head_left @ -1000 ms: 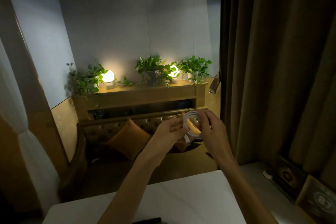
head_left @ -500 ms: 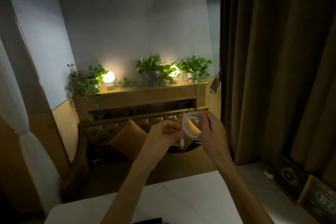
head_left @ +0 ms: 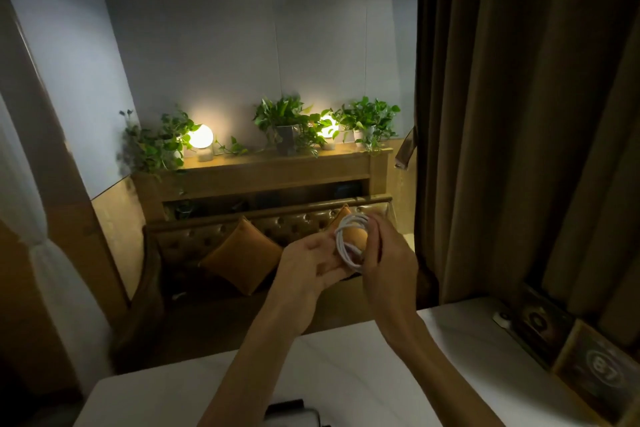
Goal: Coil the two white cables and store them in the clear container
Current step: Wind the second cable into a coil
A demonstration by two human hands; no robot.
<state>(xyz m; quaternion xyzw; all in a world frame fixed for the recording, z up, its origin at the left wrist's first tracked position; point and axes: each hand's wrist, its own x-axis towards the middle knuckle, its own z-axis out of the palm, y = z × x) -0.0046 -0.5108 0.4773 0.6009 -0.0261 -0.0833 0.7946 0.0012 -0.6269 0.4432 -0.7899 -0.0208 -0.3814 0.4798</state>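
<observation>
I hold one white cable (head_left: 341,243), wound into a small round coil, in the air beyond the far edge of the white table (head_left: 349,374). My right hand (head_left: 388,256) grips the coil's right side with fingers curled around the loops. My left hand (head_left: 308,265) pinches the coil's lower left side. A dark-and-pale object (head_left: 294,414) sticks in at the bottom edge; I cannot tell what it is. The second cable is out of sight.
A brown curtain (head_left: 519,114) hangs at the right. Framed dark items (head_left: 595,367) lean along the table's right side. Behind the table stands a tufted sofa with orange cushions (head_left: 242,260), below a wooden shelf (head_left: 263,166) with plants and two lit lamps.
The loose cable end that hung below the coil is tucked out of sight. My left hand has closed in on the coil's lower side; both hands stay at about the same spot.
</observation>
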